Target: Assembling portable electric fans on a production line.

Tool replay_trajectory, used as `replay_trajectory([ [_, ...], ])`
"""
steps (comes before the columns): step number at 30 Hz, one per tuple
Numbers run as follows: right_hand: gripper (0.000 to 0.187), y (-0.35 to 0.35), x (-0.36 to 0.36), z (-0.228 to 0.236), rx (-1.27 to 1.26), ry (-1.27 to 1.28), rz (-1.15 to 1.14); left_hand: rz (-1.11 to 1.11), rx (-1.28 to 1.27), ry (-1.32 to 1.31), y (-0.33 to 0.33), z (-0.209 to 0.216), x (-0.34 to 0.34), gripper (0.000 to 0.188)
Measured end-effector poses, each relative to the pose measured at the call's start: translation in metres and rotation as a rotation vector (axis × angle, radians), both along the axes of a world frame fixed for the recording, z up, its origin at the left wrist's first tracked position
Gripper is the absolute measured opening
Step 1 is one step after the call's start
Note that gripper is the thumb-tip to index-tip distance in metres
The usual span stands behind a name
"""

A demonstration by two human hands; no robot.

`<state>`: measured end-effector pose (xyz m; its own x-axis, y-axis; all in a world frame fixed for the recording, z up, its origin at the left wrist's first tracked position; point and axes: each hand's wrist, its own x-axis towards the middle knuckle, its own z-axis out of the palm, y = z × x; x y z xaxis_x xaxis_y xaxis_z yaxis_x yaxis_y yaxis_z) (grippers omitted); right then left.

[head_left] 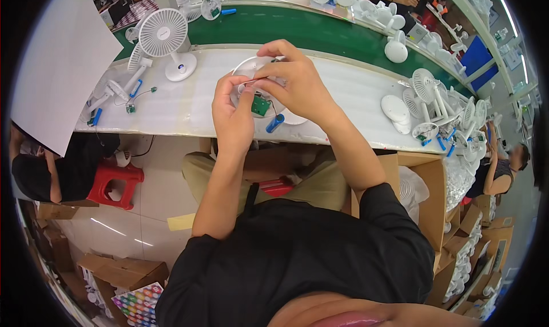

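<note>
Both my hands are together over the white table, at a round white fan base (243, 68). My left hand (233, 118) pinches a thin reddish wire (255, 80) between thumb and forefinger. My right hand (300, 84) is closed on the same wire from the other side, its fingertips almost meeting the left ones. Just below the fingers, a green circuit board (260, 105) shows at the base. From it a dark lead runs to a blue cylindrical battery (275, 123), near the table's front edge. My fingers hide part of the base and the wire's ends.
A white desk fan (164, 35) stands at left, near loose boards and batteries. White discs (395, 111) and several fan assemblies (426, 86) crowd the right. Behind runs a green conveyor belt (251, 29). An open cardboard box (429, 184) stands by my right side. Other people sit at both sides.
</note>
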<state>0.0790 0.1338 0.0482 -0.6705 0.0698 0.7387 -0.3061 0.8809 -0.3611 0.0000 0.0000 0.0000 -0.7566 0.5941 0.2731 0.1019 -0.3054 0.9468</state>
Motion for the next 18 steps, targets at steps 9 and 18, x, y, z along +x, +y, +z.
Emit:
replay_trajectory([
  [9,0.009,-0.023,0.010,-0.003,-0.349,0.013,-0.159,0.391,0.023,0.229,0.013,0.014,0.044,0.017],
  [18,0.011,-0.025,0.045,0.007,-0.202,0.015,-0.171,0.325,0.155,0.072,0.015,0.011,0.072,0.016],
])
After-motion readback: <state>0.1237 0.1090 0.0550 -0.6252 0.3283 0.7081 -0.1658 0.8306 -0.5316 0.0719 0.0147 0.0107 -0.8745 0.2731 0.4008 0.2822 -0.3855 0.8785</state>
